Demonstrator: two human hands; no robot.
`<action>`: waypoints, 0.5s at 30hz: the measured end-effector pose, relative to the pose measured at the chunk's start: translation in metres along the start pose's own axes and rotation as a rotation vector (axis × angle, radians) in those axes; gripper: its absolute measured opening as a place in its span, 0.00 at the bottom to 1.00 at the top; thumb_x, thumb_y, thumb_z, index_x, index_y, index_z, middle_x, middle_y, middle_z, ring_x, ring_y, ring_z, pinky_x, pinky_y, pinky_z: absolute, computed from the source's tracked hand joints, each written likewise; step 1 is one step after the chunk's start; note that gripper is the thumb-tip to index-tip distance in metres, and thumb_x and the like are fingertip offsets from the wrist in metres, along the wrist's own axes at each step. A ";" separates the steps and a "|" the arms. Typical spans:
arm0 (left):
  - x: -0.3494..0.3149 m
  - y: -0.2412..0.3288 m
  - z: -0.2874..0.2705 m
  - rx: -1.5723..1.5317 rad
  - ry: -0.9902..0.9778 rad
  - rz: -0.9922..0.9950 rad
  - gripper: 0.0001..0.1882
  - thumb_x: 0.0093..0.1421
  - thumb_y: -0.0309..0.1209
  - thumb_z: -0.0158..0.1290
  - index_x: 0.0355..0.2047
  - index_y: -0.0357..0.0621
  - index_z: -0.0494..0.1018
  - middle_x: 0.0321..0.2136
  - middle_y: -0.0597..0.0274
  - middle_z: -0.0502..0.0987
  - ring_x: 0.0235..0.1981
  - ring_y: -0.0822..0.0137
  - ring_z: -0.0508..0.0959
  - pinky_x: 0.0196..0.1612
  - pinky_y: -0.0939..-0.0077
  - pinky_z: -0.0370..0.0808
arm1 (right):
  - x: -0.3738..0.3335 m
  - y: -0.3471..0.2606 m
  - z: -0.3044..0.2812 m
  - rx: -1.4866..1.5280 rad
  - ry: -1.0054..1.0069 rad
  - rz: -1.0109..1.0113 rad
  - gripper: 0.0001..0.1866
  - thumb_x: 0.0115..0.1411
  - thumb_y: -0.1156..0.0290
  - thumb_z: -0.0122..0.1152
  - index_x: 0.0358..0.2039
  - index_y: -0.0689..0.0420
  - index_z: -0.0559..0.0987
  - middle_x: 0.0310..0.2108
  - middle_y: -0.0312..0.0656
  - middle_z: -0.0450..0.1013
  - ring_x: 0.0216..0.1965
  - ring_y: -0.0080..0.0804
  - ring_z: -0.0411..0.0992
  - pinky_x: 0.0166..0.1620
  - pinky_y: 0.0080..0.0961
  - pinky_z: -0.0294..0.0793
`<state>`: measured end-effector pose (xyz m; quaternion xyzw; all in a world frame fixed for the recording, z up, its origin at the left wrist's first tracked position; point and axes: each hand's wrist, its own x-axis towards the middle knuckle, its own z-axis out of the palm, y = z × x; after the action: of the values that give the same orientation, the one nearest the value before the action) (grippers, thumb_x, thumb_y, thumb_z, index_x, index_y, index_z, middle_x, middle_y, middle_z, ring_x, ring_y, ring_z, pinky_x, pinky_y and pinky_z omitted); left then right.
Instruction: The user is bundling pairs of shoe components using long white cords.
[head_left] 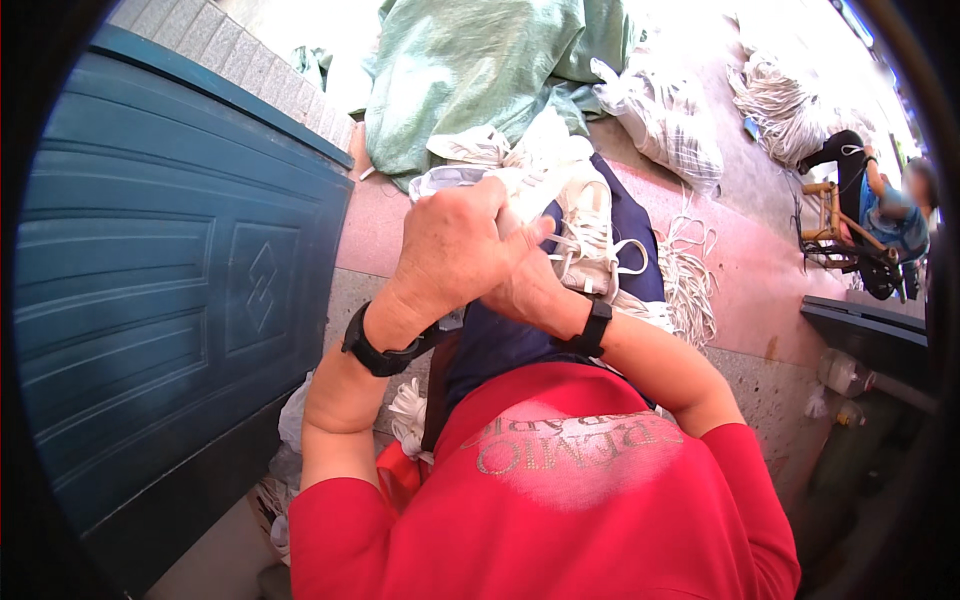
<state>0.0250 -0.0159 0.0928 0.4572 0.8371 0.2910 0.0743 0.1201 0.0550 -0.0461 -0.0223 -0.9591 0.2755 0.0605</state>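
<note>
The dark teal door [130, 300] stands to the left of the green sack [460, 80] and stretches back toward me, its panels set with a diamond pattern. On my side of the sack, my red shirt [560, 540] fills the lower view; greyish lettering curves across its chest, partly washed out by a patch of bright light. The sack is creased, with pale glare on its folds. Well to the right of it is a co-worker [905, 225] in a blue top. Just right of the sack lies a see-through plastic bag [670, 135] packed with white things, and past that, farther right, a thick bundle of white laces [775, 105].

Directly on my side of the sack, my left hand [450, 245] and right hand [522, 288] meet, the left partly over the right, both curled inward. My fingertips are mostly hidden behind my own knuckles, so I cannot tell how wide they are or what they hold. Right beside them, over my dark blue trousers [640, 225] and on the near side of the sack, is a white shoe [590, 215] with a loop of lace [632, 256] standing out from it. Loose cords [690, 270] hang or lie nearer me than the sack, toward its right
</note>
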 end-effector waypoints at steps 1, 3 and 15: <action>-0.003 -0.008 0.001 -0.101 -0.016 -0.044 0.21 0.45 0.46 0.57 0.16 0.38 0.68 0.12 0.50 0.69 0.17 0.54 0.73 0.21 0.65 0.68 | 0.012 -0.003 0.000 -0.014 0.132 -0.013 0.16 0.52 0.54 0.53 0.29 0.55 0.75 0.23 0.45 0.70 0.25 0.41 0.69 0.30 0.36 0.65; -0.001 -0.024 -0.006 -0.333 -0.090 -0.128 0.21 0.50 0.46 0.54 0.19 0.38 0.68 0.13 0.57 0.70 0.16 0.66 0.73 0.21 0.72 0.69 | 0.008 0.001 -0.018 -0.031 0.062 0.024 0.14 0.52 0.58 0.53 0.30 0.57 0.74 0.24 0.45 0.70 0.25 0.42 0.69 0.30 0.35 0.65; -0.028 -0.170 0.207 -1.461 0.324 -0.636 0.08 0.57 0.30 0.44 0.29 0.39 0.71 0.25 0.65 0.74 0.23 0.73 0.71 0.28 0.80 0.69 | -0.007 0.008 -0.025 0.279 0.087 0.016 0.10 0.54 0.68 0.51 0.35 0.57 0.74 0.29 0.50 0.71 0.30 0.49 0.69 0.33 0.39 0.67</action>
<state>-0.0007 -0.0216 -0.1752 -0.0141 0.5261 0.7913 0.3112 0.1306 0.0745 -0.0305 -0.0331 -0.9077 0.4056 0.1023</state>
